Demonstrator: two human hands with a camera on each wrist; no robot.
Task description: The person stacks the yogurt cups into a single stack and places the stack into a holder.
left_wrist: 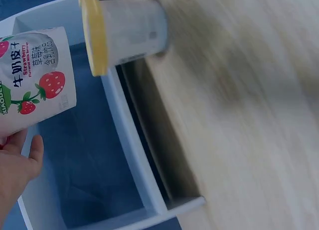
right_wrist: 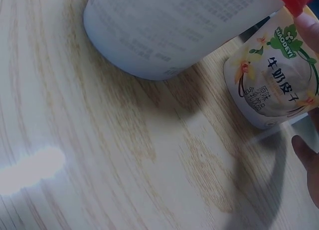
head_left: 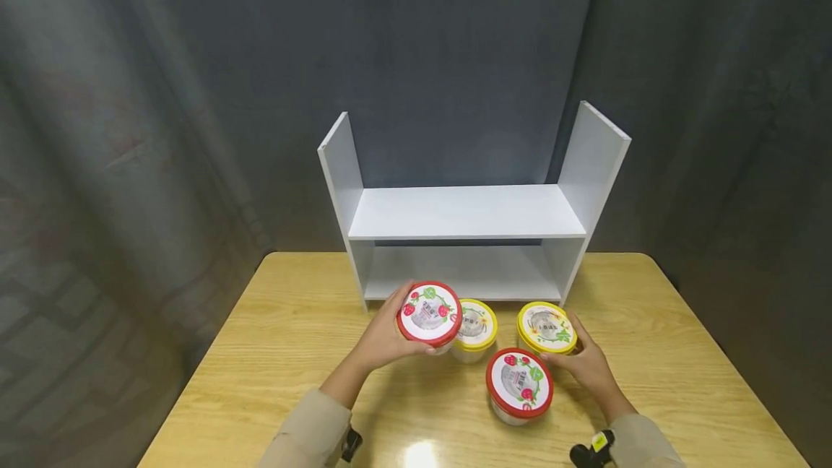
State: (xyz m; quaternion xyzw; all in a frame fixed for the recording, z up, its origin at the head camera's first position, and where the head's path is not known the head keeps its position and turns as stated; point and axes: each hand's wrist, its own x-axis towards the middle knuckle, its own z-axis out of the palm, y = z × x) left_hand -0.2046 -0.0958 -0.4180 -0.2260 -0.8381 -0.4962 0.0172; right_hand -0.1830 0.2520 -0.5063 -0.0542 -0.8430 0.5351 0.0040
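Note:
My left hand [head_left: 385, 336] grips a red-lidded strawberry milk-drink cup [head_left: 429, 313], thumb and fingers around its side. The left wrist view shows this cup's printed wall [left_wrist: 37, 80] raised over the table in front of the shelf. With my right hand [head_left: 590, 365] I hold a yellow-lidded cup [head_left: 547, 327] by its right side; vanilla flowers are printed on its wall [right_wrist: 271, 75]. Between the hands stands another yellow-lidded cup [head_left: 476, 325], partly hidden behind the strawberry cup. A second red-lidded cup [head_left: 519, 383] stands nearer me, just left of my right hand.
A white two-tier shelf [head_left: 468, 211] with tall side panels stands at the back of the wooden table [head_left: 286, 338], directly behind the cups. Dark grey curtains [head_left: 455, 56] hang behind and on both sides.

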